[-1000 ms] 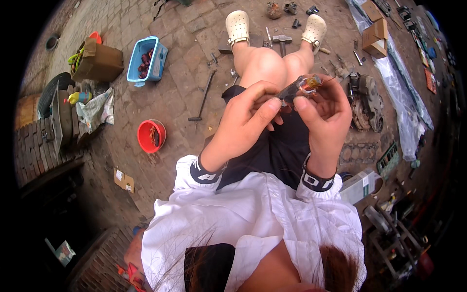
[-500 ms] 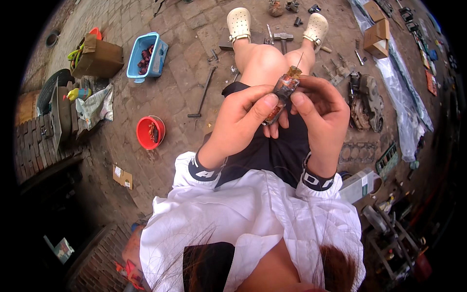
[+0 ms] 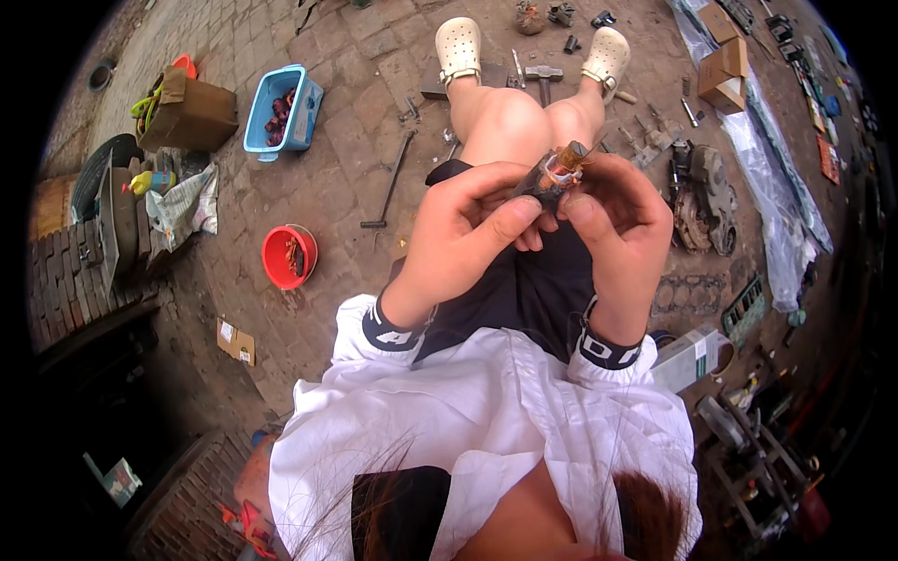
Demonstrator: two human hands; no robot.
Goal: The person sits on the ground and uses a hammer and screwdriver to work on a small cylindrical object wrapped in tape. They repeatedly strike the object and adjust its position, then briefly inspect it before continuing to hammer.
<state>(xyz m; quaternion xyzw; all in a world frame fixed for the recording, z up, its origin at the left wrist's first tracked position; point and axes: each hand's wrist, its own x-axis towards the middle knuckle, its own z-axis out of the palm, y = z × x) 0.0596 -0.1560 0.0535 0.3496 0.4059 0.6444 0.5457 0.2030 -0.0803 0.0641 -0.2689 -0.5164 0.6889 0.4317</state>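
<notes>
Over my lap I hold a small dark cylindrical part (image 3: 548,176) with a worn, split-looking casing and a coppery brown end that points away and to the right. My left hand (image 3: 472,220) is closed round its body, the thumb lying along the near side. At its right side, my right hand (image 3: 622,210) presses thumb and curled fingers against the casing close to the brown end. Some fingertips of both hands are hidden behind the part.
On the brick ground to the left stand a red bucket (image 3: 269,254) with brownish pieces inside and a blue basket (image 3: 307,122). A long metal bar tool (image 3: 397,179) lies beside my legs. Ahead is a hammer (image 3: 544,73). To the right are a greasy metal assembly (image 3: 706,192) and a cardboard box (image 3: 725,75).
The part has been turned and tilted in my hands, so its brown end now faces me more. The thin wire-like strand that stuck up from it no longer shows.
</notes>
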